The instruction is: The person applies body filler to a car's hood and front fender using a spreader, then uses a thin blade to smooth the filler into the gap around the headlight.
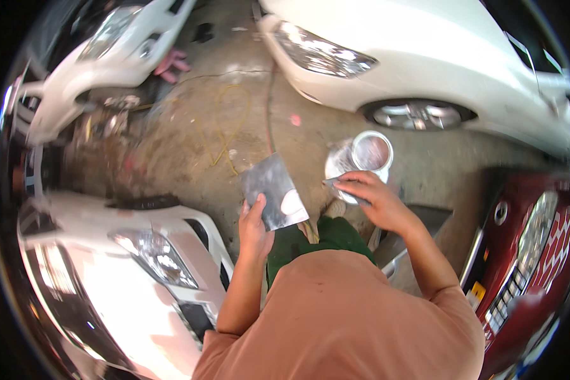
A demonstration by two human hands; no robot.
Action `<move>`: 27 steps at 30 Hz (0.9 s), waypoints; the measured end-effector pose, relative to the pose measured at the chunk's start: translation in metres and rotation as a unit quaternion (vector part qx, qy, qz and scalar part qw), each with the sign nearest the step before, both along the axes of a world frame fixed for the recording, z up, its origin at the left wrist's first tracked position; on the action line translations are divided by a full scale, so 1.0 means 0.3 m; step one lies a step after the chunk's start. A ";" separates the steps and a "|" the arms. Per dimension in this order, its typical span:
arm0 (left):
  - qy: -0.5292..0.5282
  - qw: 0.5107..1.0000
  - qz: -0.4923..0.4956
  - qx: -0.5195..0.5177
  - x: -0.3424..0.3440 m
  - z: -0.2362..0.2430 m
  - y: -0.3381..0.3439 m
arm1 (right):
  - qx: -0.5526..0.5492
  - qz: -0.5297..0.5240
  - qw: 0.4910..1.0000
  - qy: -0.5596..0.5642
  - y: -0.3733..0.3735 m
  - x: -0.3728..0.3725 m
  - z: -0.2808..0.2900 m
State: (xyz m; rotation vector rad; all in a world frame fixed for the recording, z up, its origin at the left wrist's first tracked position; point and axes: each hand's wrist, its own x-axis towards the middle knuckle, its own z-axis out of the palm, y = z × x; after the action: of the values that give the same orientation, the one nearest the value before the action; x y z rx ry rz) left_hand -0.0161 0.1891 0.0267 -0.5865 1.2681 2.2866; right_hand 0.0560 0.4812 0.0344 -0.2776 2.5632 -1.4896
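My left hand (255,231) grips a flat grey rectangular board (266,180) by its near left edge, thumb on top. Towards the board's right edge sits a smooth pale blob of paste (292,202). To the right, apart from the board, my right hand (375,197) is closed on a small flat grey spreader (331,183), partly hidden by the fingers. Just beyond that hand stands a round white tub (341,158), its interior greyish pink and its wall smeared.
White cars stand at the upper right (424,31), lower left (139,272) and upper left (120,60). A dark red car front (525,253) is at the right. A yellow hose (218,136) lies on the stained concrete floor (183,126). A pink object (171,66) lies farther off.
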 end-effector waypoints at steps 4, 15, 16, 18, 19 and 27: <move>0.023 0.998 0.043 0.034 -0.081 0.148 -0.127 | 0.271 0.121 0.915 0.272 -0.230 -0.213 0.303; 0.176 0.973 0.137 -0.064 -0.255 0.203 -0.628 | 0.280 0.294 0.854 0.324 -0.820 -0.644 0.479; 0.194 0.970 0.116 -0.087 -0.273 0.215 -0.675 | 0.285 0.300 0.849 0.328 -0.897 -0.684 0.474; 0.226 0.950 0.143 -0.161 -0.328 0.238 -0.777 | 0.260 0.321 0.850 0.326 -1.039 -0.762 0.434; 0.237 0.937 0.160 -0.200 -0.352 0.245 -0.828 | 0.238 0.340 0.847 0.331 -1.107 -0.785 0.410; 0.250 0.876 0.295 -0.290 -0.485 0.285 -1.158 | 0.126 0.441 0.838 0.295 -1.437 -0.891 0.312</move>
State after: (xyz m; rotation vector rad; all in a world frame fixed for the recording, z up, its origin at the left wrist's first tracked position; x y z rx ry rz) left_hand -0.1618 -0.1583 0.1123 -0.6673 2.3482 2.6289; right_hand -0.2113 0.0501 0.1278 -1.8084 2.3336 -0.7503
